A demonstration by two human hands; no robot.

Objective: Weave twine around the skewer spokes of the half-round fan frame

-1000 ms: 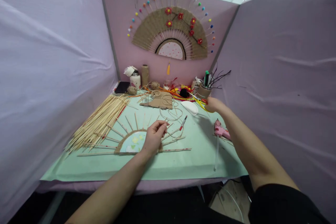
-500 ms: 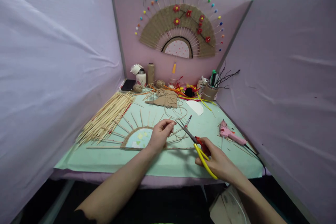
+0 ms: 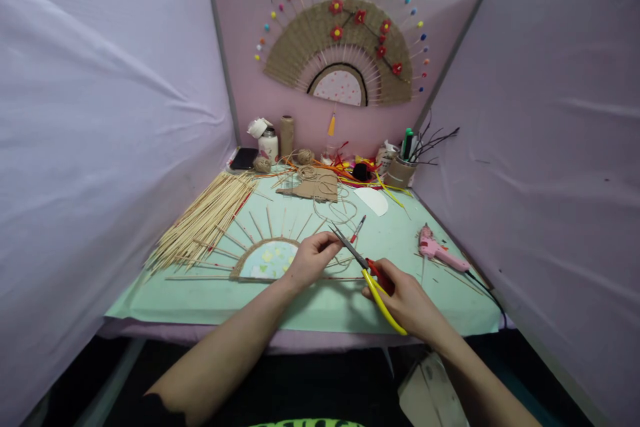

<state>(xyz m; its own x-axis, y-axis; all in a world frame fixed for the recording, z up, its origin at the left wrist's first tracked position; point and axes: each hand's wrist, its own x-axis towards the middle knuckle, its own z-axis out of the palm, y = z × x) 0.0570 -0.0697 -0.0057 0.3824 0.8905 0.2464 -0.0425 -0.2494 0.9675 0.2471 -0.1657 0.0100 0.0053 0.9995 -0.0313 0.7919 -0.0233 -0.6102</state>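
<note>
My left hand (image 3: 315,257) is closed in a pinch above the right part of a half-round fan base (image 3: 270,259) with a pale blue floral face. Thin twine (image 3: 336,213) loops on the table beside it and seems to run into the pinch; its end is too fine to make out. My right hand (image 3: 400,293) grips scissors (image 3: 380,303) with yellow and red handles. Their blades point up and left, close to my left fingertips, the tips slightly apart. Sticks radiate from the fan base. Behind the blades lies a red pen (image 3: 358,228).
A heap of thin sticks (image 3: 205,217) lies left. Torn cardboard (image 3: 315,185), a white half-disc (image 3: 371,201) and twine balls (image 3: 263,165) lie toward the back. A pink glue gun (image 3: 440,250) is at right. A finished fan (image 3: 300,40) hangs on the back wall.
My left hand has moved slightly right. My right hand has brought the scissors a little left, so the blades now sit right by the left fingertips.
</note>
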